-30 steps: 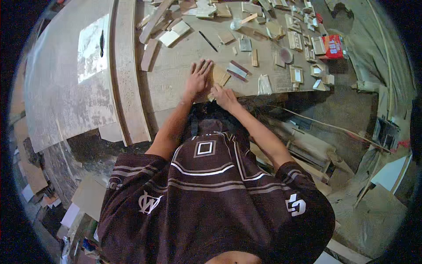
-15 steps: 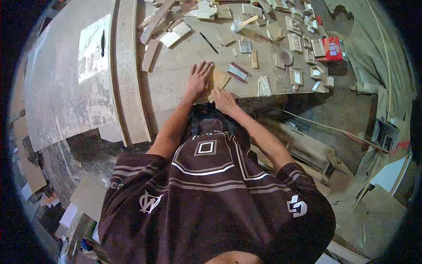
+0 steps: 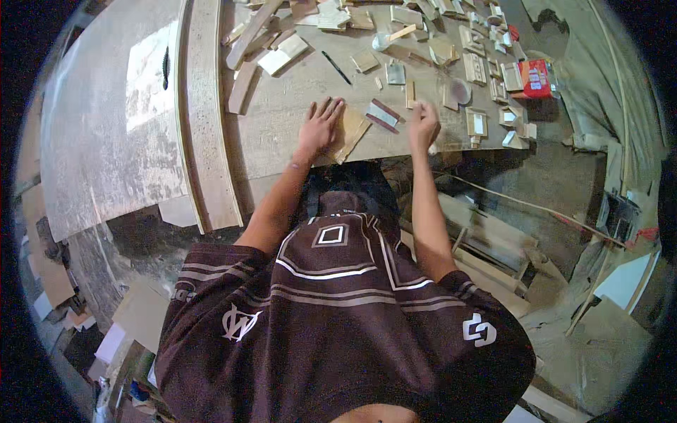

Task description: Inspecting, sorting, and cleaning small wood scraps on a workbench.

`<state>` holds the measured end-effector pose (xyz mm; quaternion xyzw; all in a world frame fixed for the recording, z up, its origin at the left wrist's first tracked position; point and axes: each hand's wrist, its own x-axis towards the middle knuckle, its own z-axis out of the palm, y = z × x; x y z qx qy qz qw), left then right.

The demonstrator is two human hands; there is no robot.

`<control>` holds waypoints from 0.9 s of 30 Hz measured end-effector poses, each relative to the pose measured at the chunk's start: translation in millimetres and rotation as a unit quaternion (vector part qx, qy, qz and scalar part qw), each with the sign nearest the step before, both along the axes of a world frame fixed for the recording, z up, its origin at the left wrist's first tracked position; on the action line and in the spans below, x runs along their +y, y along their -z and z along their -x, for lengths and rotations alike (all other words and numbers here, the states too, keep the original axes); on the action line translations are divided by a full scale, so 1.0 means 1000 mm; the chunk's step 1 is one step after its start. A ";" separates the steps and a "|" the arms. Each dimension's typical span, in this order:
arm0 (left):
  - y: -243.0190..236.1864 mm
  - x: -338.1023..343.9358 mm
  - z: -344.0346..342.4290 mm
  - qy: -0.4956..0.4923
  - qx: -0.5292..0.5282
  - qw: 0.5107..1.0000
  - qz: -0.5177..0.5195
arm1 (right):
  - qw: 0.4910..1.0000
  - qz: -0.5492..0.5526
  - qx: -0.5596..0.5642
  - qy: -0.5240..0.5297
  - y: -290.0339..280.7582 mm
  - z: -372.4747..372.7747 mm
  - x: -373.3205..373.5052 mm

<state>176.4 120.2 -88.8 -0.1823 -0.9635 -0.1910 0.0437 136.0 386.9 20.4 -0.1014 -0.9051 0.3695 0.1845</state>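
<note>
My left hand (image 3: 321,129) lies flat with fingers stretched out, pressing beside and against the edge of a flat, light wooden board piece (image 3: 350,134) at the table's front edge. My right hand (image 3: 424,129) is further right over the table, just below a small wooden strip (image 3: 410,94). Its fingers are blurred, so whether it holds anything cannot be made out. Between the hands, beyond the board piece, lies a greyish rectangular pad with dark red edges (image 3: 382,115).
A black pen (image 3: 336,68) lies further back on the worktable (image 3: 271,141). Several wood offcuts and small frame-like blocks (image 3: 475,121) cover the far and right side, near a red packet (image 3: 536,79). A long wooden moulding (image 3: 204,113) runs along the left.
My right hand has left the board piece's near corner and moved right, over where a folded whitish piece lay. My left hand has stayed in place.
</note>
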 end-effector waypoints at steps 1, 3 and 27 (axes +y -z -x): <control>-0.001 0.001 0.000 -0.003 0.006 1.000 -0.024 | 0.999 0.038 0.015 0.027 -0.005 0.003 -0.004; -0.003 0.000 0.001 0.008 -0.004 1.000 -0.010 | 0.997 -0.038 -0.050 -0.043 0.011 -0.005 -0.005; -0.006 -0.002 0.001 0.002 -0.008 1.000 -0.004 | 0.884 -0.249 -0.102 -0.383 0.069 -0.095 -0.089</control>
